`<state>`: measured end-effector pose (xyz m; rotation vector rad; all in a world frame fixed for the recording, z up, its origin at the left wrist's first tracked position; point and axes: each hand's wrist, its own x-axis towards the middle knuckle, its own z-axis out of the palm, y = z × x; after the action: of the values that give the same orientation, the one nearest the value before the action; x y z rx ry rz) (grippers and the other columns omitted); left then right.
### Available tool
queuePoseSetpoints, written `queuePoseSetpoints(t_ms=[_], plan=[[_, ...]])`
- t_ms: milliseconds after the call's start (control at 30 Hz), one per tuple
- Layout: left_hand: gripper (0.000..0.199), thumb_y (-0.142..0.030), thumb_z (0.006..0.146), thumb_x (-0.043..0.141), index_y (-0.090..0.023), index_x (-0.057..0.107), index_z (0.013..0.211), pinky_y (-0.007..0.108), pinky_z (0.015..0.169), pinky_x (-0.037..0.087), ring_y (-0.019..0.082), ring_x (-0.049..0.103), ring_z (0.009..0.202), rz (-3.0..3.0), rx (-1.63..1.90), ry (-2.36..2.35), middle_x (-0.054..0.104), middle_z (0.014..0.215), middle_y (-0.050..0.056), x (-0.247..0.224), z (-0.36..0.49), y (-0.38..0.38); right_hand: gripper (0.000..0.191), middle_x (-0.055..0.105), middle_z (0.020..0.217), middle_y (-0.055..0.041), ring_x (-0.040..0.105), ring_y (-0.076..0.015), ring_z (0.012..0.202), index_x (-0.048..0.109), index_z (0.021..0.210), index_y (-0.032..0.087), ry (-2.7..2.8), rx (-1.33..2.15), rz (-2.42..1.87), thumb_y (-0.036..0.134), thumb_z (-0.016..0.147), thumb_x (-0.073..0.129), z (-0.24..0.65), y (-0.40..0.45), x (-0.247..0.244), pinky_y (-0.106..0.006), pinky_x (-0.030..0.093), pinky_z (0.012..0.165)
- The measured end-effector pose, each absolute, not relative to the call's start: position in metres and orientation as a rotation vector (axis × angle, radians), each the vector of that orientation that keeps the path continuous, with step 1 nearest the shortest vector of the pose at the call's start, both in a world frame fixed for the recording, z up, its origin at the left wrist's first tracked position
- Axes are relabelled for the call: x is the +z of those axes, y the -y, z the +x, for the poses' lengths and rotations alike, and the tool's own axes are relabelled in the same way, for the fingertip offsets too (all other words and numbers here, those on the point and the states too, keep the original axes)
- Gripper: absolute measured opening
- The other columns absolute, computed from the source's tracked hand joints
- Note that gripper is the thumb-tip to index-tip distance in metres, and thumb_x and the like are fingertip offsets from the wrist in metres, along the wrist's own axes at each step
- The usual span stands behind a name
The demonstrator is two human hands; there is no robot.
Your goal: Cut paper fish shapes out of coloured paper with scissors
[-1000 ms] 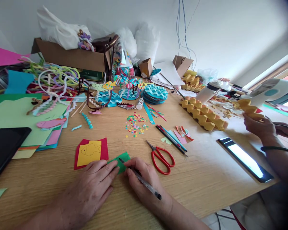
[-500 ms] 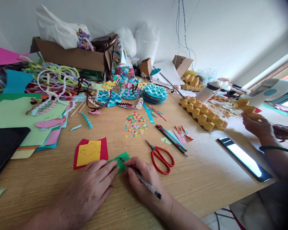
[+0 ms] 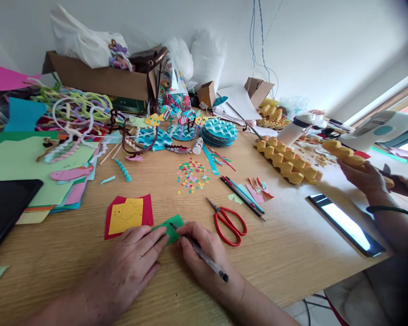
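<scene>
My left hand [image 3: 132,260] lies flat, fingers stretched out, with its fingertips pressing on a small green paper piece [image 3: 175,222]. In my right hand [image 3: 204,253] is a pen [image 3: 209,261] with a clear barrel and dark cap end, its tip touching the green paper. Just beyond my left hand lies a yellow paper [image 3: 127,215] with a fish drawn on it, on top of a red paper [image 3: 147,209]. Red-handled scissors [image 3: 227,222] rest to the right of my right hand, blades slightly apart.
Confetti dots [image 3: 192,176], pencils [image 3: 241,197] and paper scraps [image 3: 258,190] lie ahead. At left are a black phone [image 3: 10,213] and coloured sheets [image 3: 27,158]. On the right, another person's hand [image 3: 363,176] holds yellow egg-carton pieces [image 3: 343,154] above a lit phone [image 3: 347,224].
My hands, pen and green paper have hardly moved. The other person's hand and egg-carton piece have shifted slightly left, and dark scissors now show more clearly in their other hand.
</scene>
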<state>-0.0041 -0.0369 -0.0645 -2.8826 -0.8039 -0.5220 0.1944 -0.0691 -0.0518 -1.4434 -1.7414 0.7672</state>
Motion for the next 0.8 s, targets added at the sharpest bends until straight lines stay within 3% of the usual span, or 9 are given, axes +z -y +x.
queuePoseSetpoints(t_ms=[500, 800], plan=[[0.032, -0.017, 0.089, 0.045, -0.013, 0.058, 0.118, 0.038, 0.087, 0.042, 0.023, 0.055, 0.099, -2.851, -0.537, 0.731, 0.067, 0.117, 0.003, -0.0609, -0.0026, 0.0357, 0.015, 0.063, 0.070, -0.0021, 0.059, -0.0148, 0.066, 0.059, 0.088, 0.016, 1.736, 0.759, -1.455, 0.011, 0.079, 0.047, 0.1949, 0.0676, -0.0513, -0.024, 0.044, 0.061], [0.033, -0.018, 0.089, 0.046, -0.016, 0.058, 0.119, 0.037, 0.087, 0.044, 0.022, 0.056, 0.101, -2.866, -0.541, 0.751, 0.067, 0.117, 0.002, -0.0631, -0.0045, 0.0353, 0.015, 0.062, 0.066, -0.0013, 0.054, -0.0127, 0.055, 0.058, 0.087, 0.017, 1.544, 0.836, -1.431, 0.017, 0.080, 0.044, 0.1949, 0.0706, -0.0437, -0.022, 0.040, 0.050]])
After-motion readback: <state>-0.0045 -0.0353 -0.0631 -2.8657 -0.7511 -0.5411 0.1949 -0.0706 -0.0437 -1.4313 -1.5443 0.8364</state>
